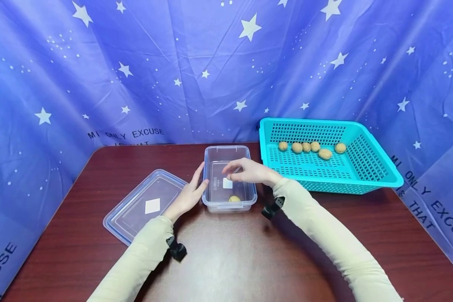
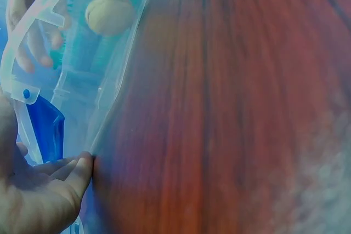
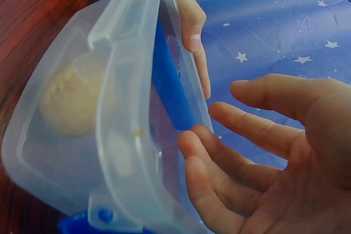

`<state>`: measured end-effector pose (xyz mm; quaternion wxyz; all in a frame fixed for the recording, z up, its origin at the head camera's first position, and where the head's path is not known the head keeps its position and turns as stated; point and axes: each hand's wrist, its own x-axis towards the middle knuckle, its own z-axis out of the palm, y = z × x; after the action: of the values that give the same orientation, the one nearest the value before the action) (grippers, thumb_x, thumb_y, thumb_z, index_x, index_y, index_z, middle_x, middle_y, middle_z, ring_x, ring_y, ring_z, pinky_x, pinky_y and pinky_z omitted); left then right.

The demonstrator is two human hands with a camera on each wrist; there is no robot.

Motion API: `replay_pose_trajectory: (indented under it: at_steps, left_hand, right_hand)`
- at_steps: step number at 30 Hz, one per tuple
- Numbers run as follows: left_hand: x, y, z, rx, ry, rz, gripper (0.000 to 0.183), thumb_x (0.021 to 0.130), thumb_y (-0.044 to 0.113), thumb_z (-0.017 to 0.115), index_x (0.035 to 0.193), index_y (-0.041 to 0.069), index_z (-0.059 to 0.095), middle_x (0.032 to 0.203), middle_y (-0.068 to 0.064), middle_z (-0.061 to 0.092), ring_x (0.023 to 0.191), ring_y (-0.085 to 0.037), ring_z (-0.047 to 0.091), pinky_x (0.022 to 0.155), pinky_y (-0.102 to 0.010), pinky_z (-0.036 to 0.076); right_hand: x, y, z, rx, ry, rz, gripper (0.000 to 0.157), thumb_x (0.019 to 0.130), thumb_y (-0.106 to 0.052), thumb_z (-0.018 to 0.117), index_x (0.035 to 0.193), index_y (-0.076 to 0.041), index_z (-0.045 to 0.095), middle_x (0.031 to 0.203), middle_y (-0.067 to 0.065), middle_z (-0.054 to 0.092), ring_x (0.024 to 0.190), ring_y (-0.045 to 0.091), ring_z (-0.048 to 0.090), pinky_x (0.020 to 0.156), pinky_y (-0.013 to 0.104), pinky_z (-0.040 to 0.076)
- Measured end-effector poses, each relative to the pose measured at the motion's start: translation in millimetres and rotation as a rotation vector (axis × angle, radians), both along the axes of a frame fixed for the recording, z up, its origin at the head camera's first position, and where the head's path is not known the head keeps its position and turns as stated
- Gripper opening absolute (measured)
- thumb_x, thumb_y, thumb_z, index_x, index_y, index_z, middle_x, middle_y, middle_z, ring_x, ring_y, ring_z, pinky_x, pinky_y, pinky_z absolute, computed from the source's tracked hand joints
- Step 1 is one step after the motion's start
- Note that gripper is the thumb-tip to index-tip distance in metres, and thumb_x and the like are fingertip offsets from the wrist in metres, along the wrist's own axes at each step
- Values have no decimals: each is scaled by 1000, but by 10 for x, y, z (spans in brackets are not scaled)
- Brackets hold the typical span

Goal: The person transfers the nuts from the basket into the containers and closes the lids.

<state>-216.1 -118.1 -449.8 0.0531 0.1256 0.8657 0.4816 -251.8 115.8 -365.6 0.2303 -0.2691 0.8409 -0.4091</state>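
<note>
A clear plastic container (image 1: pixel 214 206) stands lidless on the table, with one walnut (image 1: pixel 234 199) on its floor at the near end. My left hand (image 1: pixel 188 195) rests against the container's left wall, its fingers straight along the side; the left wrist view shows those fingertips (image 2: pixel 83 163) right at the lower edge. Over the container's inside hovers my right hand (image 1: pixel 247 171), fingers loosely bent and apart. Nothing lies between the right fingers (image 3: pixel 247 121) in the right wrist view. Through the cloudy wall there, the walnut (image 3: pixel 71 102) shows blurred.
To the left, partly behind my left hand, lies a clear lid (image 1: pixel 136 222) with a blue seal and a white label. A turquoise basket (image 1: pixel 381 167) with several walnuts (image 1: pixel 325 154) stands at the back right. A starry blue curtain (image 1: pixel 211 105) hangs behind the table.
</note>
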Motion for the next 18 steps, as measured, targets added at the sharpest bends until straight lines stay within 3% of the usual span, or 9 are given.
replay_pose_trajectory:
  at_steps: [1, 7, 18]
  left_hand:
    - [1, 0, -5, -1, 0, 0, 62, 104, 29, 43, 156, 31, 10, 110, -27, 59, 96, -36, 57, 95, -52, 39]
    - [-5, -10, -27, 10, 9, 7, 61, 104, 30, 44, 156, 33, 12, 136, -25, 49, 110, -37, 53, 99, -55, 37]
    - [0, 5, -32, 7, 6, 8, 61, 103, 33, 43, 156, 34, 12, 137, -26, 48, 114, -40, 52, 100, -55, 36]
  right_hand:
    - [12, 15, 6, 6, 17, 3, 31, 94, -10, 60, 122, 1, 62, 122, 20, 60, 104, 31, 60, 87, 46, 50]
    - [63, 89, 75, 10, 111, 13, 28, 94, -11, 60, 120, -2, 65, 119, 15, 63, 104, 26, 60, 82, 34, 51]
    - [78, 247, 209, -19, 178, 50, 26, 95, -13, 60, 120, -5, 65, 115, 6, 64, 102, 24, 62, 88, 39, 49]
